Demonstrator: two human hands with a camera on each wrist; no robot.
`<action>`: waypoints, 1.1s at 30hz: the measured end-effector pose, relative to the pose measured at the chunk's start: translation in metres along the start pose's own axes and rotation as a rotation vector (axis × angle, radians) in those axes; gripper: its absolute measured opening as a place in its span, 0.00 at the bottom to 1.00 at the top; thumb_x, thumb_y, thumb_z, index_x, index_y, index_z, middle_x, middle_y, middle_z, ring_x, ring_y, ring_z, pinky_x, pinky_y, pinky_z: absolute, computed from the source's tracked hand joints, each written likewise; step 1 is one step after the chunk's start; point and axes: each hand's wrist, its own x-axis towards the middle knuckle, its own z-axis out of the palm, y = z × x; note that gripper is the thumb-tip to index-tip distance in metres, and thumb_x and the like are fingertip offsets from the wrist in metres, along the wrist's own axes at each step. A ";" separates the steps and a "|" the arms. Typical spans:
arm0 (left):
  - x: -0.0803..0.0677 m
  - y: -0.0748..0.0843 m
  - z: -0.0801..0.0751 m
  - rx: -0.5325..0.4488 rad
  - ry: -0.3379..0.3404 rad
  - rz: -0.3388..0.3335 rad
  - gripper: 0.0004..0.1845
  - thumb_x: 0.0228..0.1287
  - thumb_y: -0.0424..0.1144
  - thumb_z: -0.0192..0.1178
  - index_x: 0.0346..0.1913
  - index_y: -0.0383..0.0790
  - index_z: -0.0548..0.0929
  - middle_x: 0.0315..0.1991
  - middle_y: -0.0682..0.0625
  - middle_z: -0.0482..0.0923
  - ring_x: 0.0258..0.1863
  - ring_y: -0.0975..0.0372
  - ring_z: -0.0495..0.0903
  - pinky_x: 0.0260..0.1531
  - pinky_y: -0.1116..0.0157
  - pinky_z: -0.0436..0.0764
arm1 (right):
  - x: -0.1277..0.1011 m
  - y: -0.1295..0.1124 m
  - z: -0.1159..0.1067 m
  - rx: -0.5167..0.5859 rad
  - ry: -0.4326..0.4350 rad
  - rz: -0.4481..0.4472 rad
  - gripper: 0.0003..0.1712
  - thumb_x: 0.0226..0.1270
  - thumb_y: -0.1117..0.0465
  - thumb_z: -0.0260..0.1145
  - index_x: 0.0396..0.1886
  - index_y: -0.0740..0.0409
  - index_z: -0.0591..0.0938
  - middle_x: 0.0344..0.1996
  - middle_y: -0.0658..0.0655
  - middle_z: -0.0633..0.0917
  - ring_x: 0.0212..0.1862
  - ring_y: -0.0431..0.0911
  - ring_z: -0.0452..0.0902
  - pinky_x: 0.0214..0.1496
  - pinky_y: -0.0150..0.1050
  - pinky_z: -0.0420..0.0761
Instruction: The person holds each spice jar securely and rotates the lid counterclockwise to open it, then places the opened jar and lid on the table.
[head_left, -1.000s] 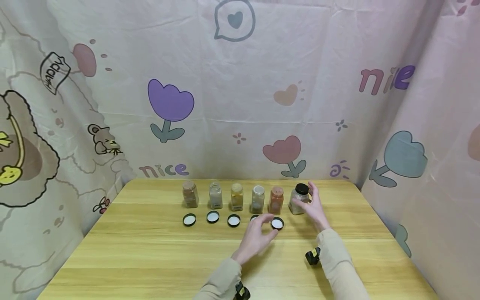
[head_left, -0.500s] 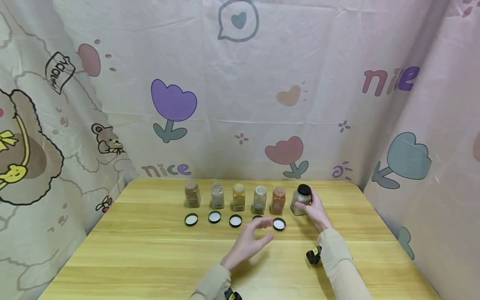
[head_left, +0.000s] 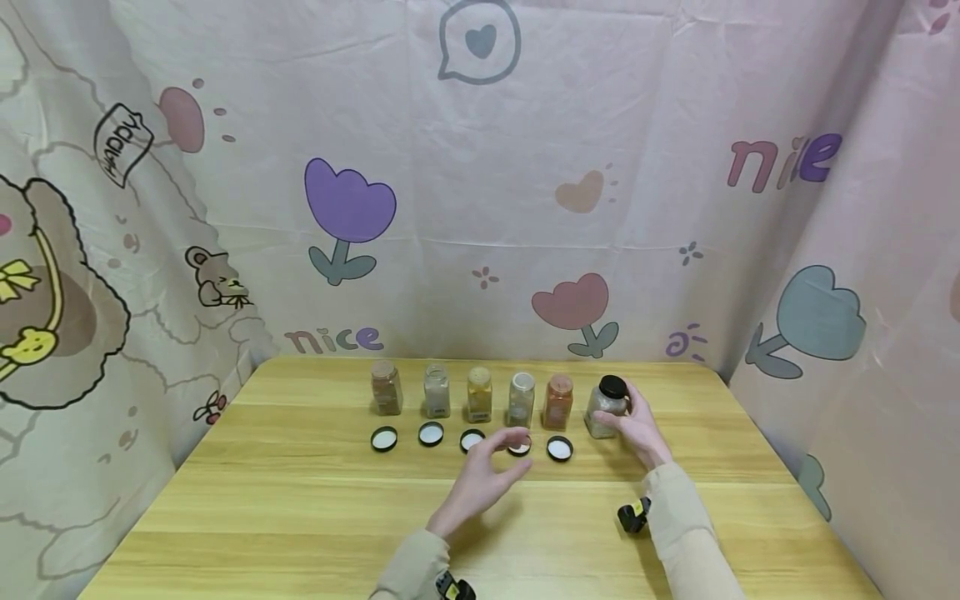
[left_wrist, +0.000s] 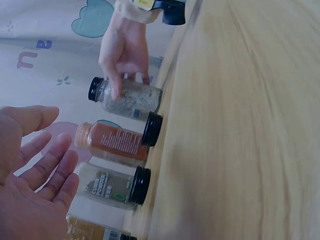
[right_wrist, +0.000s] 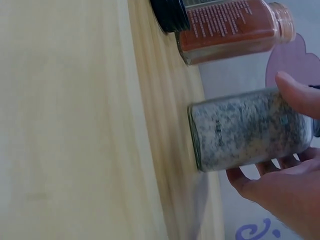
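Just under my right hand (head_left: 637,427) stands the capped jar (head_left: 606,406) of grey-green seasoning, last in the row on the desk (head_left: 300,517); my thumb and fingers curl round its glass body and the black cap sits on top. My left hand (head_left: 483,475) hovers with fingers relaxed and spread, holding nothing, right above the loose lid (head_left: 519,447) that lies before the pale jar (head_left: 521,399). I judge the step in hand is picking up that lid: I should lower the fingertips evenly round its rim, pinch lightly and lift straight, so the neighbouring lid (head_left: 559,448) just beside it and the orange jar (head_left: 558,402) beyond it do not get knocked. The right hand should hold its jar upright meanwhile.
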 end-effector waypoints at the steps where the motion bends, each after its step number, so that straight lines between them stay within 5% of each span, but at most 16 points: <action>1: 0.000 0.000 -0.001 0.003 0.007 0.000 0.19 0.67 0.39 0.66 0.59 0.40 0.80 0.51 0.45 0.86 0.54 0.49 0.82 0.62 0.51 0.79 | -0.001 0.000 -0.001 0.001 -0.009 0.001 0.45 0.61 0.72 0.69 0.75 0.65 0.57 0.72 0.72 0.64 0.75 0.64 0.57 0.83 0.62 0.49; 10: 0.000 0.010 -0.009 -0.055 0.018 -0.037 0.19 0.67 0.38 0.66 0.60 0.47 0.80 0.54 0.48 0.86 0.57 0.54 0.81 0.64 0.54 0.77 | -0.011 0.005 -0.008 -0.005 -0.093 -0.008 0.48 0.60 0.69 0.72 0.76 0.65 0.57 0.73 0.72 0.64 0.77 0.66 0.55 0.81 0.65 0.51; 18: 0.001 0.012 -0.014 -0.093 0.041 -0.025 0.19 0.67 0.39 0.66 0.60 0.45 0.81 0.52 0.49 0.86 0.57 0.52 0.81 0.65 0.55 0.77 | -0.022 0.009 -0.013 -0.037 -0.166 -0.106 0.48 0.57 0.72 0.70 0.75 0.68 0.58 0.73 0.75 0.64 0.75 0.68 0.57 0.78 0.66 0.55; 27: 0.001 0.015 -0.021 -0.104 0.049 -0.051 0.21 0.67 0.40 0.66 0.61 0.43 0.80 0.54 0.47 0.86 0.57 0.55 0.81 0.65 0.54 0.76 | -0.032 0.010 -0.018 -0.090 -0.238 -0.124 0.45 0.55 0.68 0.74 0.71 0.68 0.64 0.66 0.72 0.73 0.63 0.50 0.74 0.71 0.55 0.74; 33: 0.001 0.014 -0.024 -0.117 0.068 -0.038 0.21 0.67 0.38 0.67 0.61 0.39 0.80 0.54 0.46 0.86 0.57 0.54 0.81 0.66 0.48 0.76 | -0.035 0.009 -0.012 -0.097 -0.277 -0.119 0.42 0.52 0.68 0.76 0.67 0.67 0.68 0.63 0.69 0.76 0.60 0.47 0.76 0.69 0.52 0.76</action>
